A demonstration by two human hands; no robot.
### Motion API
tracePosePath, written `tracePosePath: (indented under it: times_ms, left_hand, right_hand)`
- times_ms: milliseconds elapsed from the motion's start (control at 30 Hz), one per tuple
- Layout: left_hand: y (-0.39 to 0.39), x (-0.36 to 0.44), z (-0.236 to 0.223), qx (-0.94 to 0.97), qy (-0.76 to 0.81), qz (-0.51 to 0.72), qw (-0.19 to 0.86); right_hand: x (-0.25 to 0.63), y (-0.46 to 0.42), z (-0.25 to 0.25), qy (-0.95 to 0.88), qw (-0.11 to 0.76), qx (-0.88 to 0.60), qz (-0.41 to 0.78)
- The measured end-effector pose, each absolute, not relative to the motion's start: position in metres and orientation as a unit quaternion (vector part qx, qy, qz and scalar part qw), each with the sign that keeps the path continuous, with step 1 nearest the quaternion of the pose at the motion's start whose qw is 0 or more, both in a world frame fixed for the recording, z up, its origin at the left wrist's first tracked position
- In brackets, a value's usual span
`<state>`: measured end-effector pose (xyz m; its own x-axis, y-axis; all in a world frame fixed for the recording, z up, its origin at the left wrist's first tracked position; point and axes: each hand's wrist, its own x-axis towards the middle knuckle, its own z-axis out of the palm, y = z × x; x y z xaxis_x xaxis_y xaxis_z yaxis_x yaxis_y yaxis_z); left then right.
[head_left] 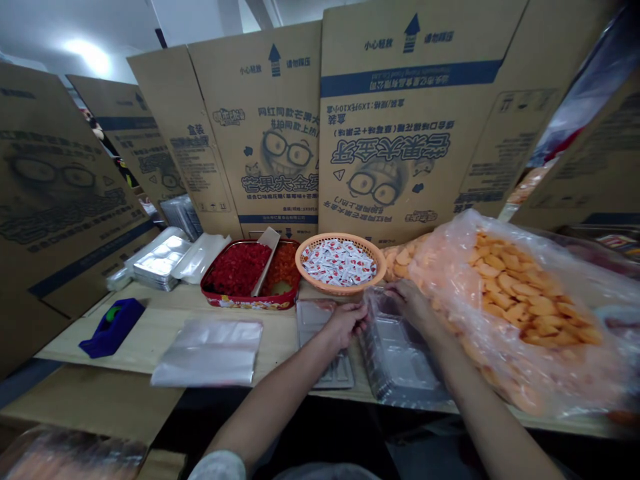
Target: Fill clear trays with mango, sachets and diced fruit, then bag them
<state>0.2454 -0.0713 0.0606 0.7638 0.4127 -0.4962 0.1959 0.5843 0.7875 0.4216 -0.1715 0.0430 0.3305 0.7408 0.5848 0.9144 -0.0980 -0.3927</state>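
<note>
A stack of clear plastic compartment trays (403, 363) stands at the table's front edge before me. My left hand (347, 323) is closed at its far left corner, the fingers pinching the rim of the top tray. Over the far rim, my right hand (411, 303) has its fingers curled down onto the plastic; its fingertips are partly hidden. A flat grey compartment tray (340, 375) lies on the table, partly covered by my left hand and forearm. Just behind both hands is an orange basket (341, 291) full of small white and red sachets (340, 261).
A red tub (249, 302) holds red and orange bits split by a divider (267, 260). Clear bags (210, 352), a blue tape dispenser (113, 327) and stacked trays (163, 260) lie left. A big bag of orange pieces (530, 287) fills the right. Cardboard boxes (400, 133) wall the back.
</note>
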Motion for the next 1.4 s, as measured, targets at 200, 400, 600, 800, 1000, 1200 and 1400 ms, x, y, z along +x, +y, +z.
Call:
tracePosePath:
  times_ms: [200,400,600,800,1000,1200,1400]
  left_hand:
    - [-0.066,0.249,0.052,0.408,0.329,0.048,0.850]
    - [-0.066,0.250,0.048,0.399,0.305,0.059,0.863]
    - [-0.066,0.250,0.041,0.405,0.283,0.047,0.868]
    - [-0.066,0.245,0.033,0.407,0.241,0.047,0.880]
    - [-0.066,0.244,0.033,0.414,0.222,0.054,0.881]
    - [-0.065,0.245,0.032,0.426,0.231,0.057,0.873]
    - [-0.066,0.245,0.033,0.448,0.255,0.059,0.855]
  right_hand:
    - [0.421,-0.171,0.044,-0.558,0.360,-0.739,-0.118]
    - [0.421,-0.171,0.045,-0.552,0.370,-0.739,-0.113]
    - [0.420,-0.174,0.044,-0.545,0.373,-0.744,-0.105]
    - [0.418,-0.177,0.045,-0.541,0.370,-0.749,-0.098]
    - [0.419,-0.177,0.044,-0.543,0.377,-0.744,-0.099]
    - [0.418,-0.177,0.044,-0.537,0.383,-0.747,-0.086]
    - [0.417,-0.177,0.045,-0.541,0.387,-0.741,-0.089]
